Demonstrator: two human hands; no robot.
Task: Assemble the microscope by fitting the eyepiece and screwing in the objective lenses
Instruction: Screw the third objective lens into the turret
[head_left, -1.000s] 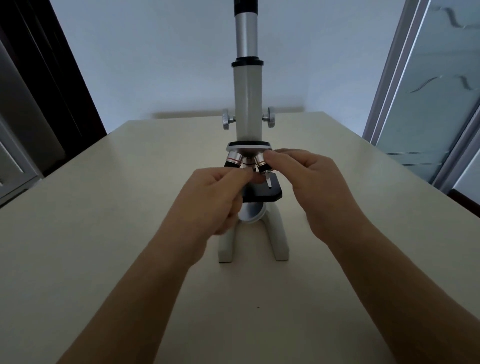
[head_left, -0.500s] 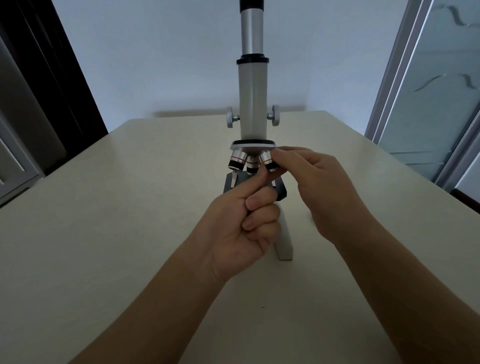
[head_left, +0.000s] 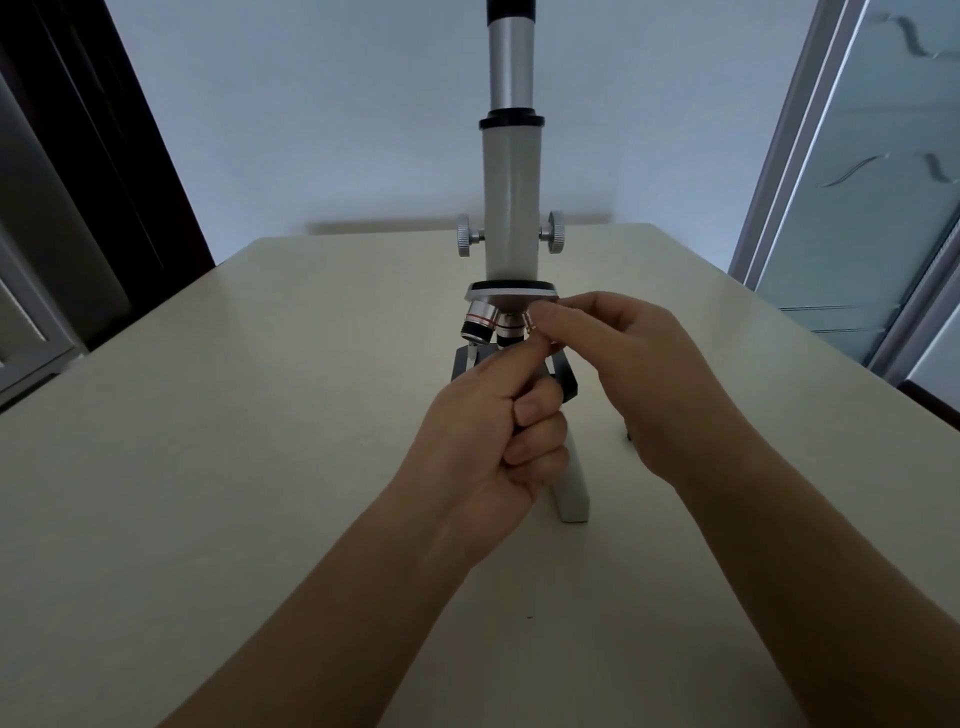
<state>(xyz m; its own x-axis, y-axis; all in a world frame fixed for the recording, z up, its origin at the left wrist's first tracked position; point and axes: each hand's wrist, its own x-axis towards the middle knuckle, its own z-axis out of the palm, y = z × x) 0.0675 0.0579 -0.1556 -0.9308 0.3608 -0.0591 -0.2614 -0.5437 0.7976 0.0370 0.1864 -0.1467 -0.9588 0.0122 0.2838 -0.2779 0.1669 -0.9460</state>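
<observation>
Fingertips (head_left: 540, 317) of the right hand (head_left: 639, 374) pinch the third objective lens (head_left: 531, 326), seated at the right side of the nosepiece (head_left: 511, 296); only a sliver of that lens shows. Left hand (head_left: 498, 441) is curled, its index fingertip raised to the underside of the same lens; firm grip cannot be confirmed. Two other objective lenses (head_left: 480, 325) hang from the nosepiece above the stage (head_left: 566, 382). Microscope (head_left: 511, 208) stands upright on the table (head_left: 208, 467), eyepiece (head_left: 510, 10) fitted at the tube top.
</observation>
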